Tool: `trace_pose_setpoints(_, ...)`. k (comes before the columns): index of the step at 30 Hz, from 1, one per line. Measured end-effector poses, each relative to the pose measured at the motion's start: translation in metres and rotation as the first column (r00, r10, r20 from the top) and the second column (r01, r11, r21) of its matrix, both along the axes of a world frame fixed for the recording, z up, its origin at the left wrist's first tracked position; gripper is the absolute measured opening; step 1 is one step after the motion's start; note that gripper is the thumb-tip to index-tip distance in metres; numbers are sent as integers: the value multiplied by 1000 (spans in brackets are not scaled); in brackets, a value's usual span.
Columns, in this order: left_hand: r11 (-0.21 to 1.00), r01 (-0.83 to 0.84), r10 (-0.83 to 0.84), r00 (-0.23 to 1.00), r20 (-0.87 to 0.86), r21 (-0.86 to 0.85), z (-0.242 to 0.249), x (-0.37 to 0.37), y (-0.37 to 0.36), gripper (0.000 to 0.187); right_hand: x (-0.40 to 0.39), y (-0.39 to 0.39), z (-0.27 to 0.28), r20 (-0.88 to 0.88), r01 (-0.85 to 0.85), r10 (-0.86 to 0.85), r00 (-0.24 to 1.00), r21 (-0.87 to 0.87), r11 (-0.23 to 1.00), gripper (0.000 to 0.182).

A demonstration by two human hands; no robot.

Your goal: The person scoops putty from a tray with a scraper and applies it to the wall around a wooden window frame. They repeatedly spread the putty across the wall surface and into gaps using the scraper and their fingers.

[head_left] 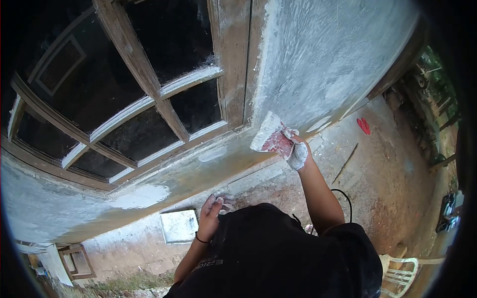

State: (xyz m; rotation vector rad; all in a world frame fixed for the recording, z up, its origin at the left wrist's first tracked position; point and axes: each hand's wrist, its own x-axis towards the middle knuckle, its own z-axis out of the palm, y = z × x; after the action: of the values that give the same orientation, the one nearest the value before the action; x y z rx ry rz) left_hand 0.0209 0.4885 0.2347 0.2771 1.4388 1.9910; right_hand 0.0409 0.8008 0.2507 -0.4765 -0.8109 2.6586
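My right hand [298, 153], coated in white paste, grips a red putty knife [276, 143]. The wide blade is smeared with white putty and lies against or very close to the grey wall [328, 59], just beside the lower corner of the wooden window frame [234, 64]. Lower down, my left hand [214, 209] stays near my chest with its fingers curled and whitened. Whether anything small sits between those fingers is not visible. Fresh white putty patches [141, 196] mark the wall below the window.
Below on the ground are a whitish square tray or board [179, 226], a thin stick [347, 163] and red sandals [363, 125]. A black cable [350, 201] loops by my right arm. A pale chair [400, 275] stands at lower right, a wooden frame [77, 261] at lower left.
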Motion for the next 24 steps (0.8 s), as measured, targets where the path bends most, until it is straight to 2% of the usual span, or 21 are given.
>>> trace_pose_setpoints(2,995,98,-94,988,-124,30,-4,-7,-6,27,8,-10,-9,-31,12,-12,999,6,1000,38)
trace_pose_setpoints(4,990,143,-141,984,-104,9,-5,-6,-20,28,21,-24,-24,-26,60,-62,998,-61,996,44)
trace_pose_setpoints(5,985,174,-174,979,-108,-11,-5,-7,-27,28,24,-34,-35,-36,126,-127,991,-34,991,45)
trace_pose_setpoints(8,976,214,-218,971,-96,-46,-7,-12,-44,29,24,-56,-33,-3,96,-96,995,-9,995,46)
trace_pose_setpoints(12,979,123,-132,990,-52,-162,-11,-10,-66,27,28,-66,-56,32,108,-105,994,-115,987,38)
trace_pose_setpoints(14,991,35,-34,999,6,-132,-14,-10,-69,26,27,-72,-55,54,112,-106,993,-128,985,38)
trace_pose_setpoints(16,991,15,-14,1000,7,-134,-14,-10,-68,24,23,-77,-62,161,174,-157,974,-99,980,36)
trace_pose_setpoints(17,994,-5,10,999,42,-114,-14,-9,-66,24,23,-78,-64,306,231,-212,928,-27,973,34)
trace_pose_setpoints(18,995,-28,36,996,77,-92,-14,-9,-63,24,22,-81,-69,313,234,-212,926,-35,972,34)
trace_pose_setpoints(20,994,4,3,998,67,-112,-22,-11,-61,24,22,-87,-80,478,296,-361,800,209,932,32)
trace_pose_setpoints(22,970,119,-98,989,108,-211,-34,-16,-54,22,23,-94,-85,479,288,-378,792,253,924,27)
trace_pose_setpoints(24,962,162,-143,985,97,-218,-40,-22,-45,22,20,-93,-110,306,320,-470,828,431,844,22)
